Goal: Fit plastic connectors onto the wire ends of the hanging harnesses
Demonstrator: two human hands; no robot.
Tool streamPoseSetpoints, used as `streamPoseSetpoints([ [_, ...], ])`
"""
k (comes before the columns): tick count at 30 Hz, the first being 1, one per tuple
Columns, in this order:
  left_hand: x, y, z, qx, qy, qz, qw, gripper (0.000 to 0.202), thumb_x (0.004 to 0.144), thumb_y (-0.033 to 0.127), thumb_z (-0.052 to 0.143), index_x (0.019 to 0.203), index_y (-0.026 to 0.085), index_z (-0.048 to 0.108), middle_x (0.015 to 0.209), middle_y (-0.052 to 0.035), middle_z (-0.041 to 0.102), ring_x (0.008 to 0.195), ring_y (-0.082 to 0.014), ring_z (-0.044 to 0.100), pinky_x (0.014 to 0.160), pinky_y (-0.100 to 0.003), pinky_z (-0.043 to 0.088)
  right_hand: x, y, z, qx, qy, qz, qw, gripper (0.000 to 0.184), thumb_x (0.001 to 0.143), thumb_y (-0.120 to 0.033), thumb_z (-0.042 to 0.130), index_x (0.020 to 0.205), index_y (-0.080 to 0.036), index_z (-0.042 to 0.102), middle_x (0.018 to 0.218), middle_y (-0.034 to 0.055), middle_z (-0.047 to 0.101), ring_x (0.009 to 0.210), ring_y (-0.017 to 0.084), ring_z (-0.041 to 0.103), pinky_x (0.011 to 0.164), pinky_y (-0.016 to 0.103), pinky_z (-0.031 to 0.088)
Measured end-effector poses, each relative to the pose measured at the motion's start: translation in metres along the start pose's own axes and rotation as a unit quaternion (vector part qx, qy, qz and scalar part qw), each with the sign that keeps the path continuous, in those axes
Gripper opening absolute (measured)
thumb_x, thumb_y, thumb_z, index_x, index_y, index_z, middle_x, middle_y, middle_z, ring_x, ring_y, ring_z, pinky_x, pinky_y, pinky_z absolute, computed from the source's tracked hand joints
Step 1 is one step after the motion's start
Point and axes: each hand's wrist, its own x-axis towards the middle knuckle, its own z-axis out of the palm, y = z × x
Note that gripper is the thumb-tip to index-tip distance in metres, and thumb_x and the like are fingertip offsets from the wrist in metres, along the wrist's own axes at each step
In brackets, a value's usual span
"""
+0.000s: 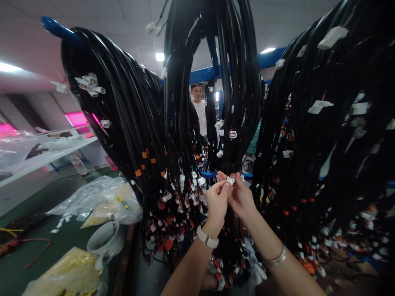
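In the head view, a small white connector (230, 181) is pinched between my fingers in front of a hanging bundle of black wire harnesses (237, 102). My left hand (217, 201), with a white watch on its wrist, closes thumb and forefinger on the connector's near side. Close against it, my right hand (242, 197) has its fingers bent around the connector's other side. More white connectors, one of them a white plug (233, 134), dangle from the bundle above my hands. Part of the held connector is covered by my fingertips.
Harness bundles hang from blue rack arms (60, 31) on the left and right (308, 123). At the lower left, a green-topped table (70, 230) carries a white cup (106, 240) and plastic bags of yellow parts (66, 275). A person (199, 109) stands behind the rack.
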Motion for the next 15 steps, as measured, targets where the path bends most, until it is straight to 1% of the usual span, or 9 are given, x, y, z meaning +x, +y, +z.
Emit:
streamPoseSetpoints([
  [3, 0.0, 0.001, 0.001, 0.014, 0.006, 0.003, 1.0, 0.017, 0.074, 0.024, 0.063, 0.079, 0.011, 0.073, 0.076, -0.0072, 0.07, 0.072, -0.0156, 0.062, 0.068, -0.025, 0.047, 0.0, 0.004, 0.0, -0.012, 0.027, -0.014, 0.999, 0.025, 0.071, -0.04, 0.071, 0.071, -0.023, 0.054, 0.087, 0.0039, 0.073, 0.092, 0.022, 0.067, 0.076, 0.035, 0.055],
  [5, -0.001, 0.0, 0.003, 0.014, 0.013, 0.01, 1.0, 0.016, 0.074, 0.023, 0.063, 0.077, 0.011, 0.073, 0.072, -0.0061, 0.069, 0.069, -0.0148, 0.061, 0.067, -0.024, 0.047, 0.0, 0.006, 0.0, -0.013, 0.029, -0.022, 0.999, 0.027, 0.071, -0.041, 0.072, 0.071, -0.023, 0.053, 0.086, 0.0039, 0.073, 0.09, 0.023, 0.067, 0.075, 0.036, 0.055],
  [9, 0.0, -0.006, 0.007, 0.02, 0.028, 0.027, 0.999, 0.015, 0.073, 0.025, 0.064, 0.072, 0.012, 0.071, 0.07, -0.0059, 0.069, 0.066, -0.0147, 0.06, 0.066, -0.025, 0.046, 0.0, 0.009, -0.001, -0.019, 0.022, -0.041, 0.999, 0.028, 0.071, -0.043, 0.071, 0.074, -0.024, 0.052, 0.087, 0.0035, 0.072, 0.088, 0.022, 0.068, 0.075, 0.036, 0.056],
  [15, 0.001, -0.01, 0.007, 0.053, 0.036, 0.054, 0.996, 0.016, 0.074, 0.028, 0.064, 0.068, 0.013, 0.068, 0.066, -0.0043, 0.067, 0.061, -0.0132, 0.056, 0.061, -0.024, 0.043, 0.001, 0.012, 0.0, -0.03, 0.035, -0.058, 0.997, 0.031, 0.071, -0.047, 0.07, 0.073, -0.024, 0.049, 0.087, 0.004, 0.072, 0.089, 0.021, 0.067, 0.075, 0.035, 0.056],
])
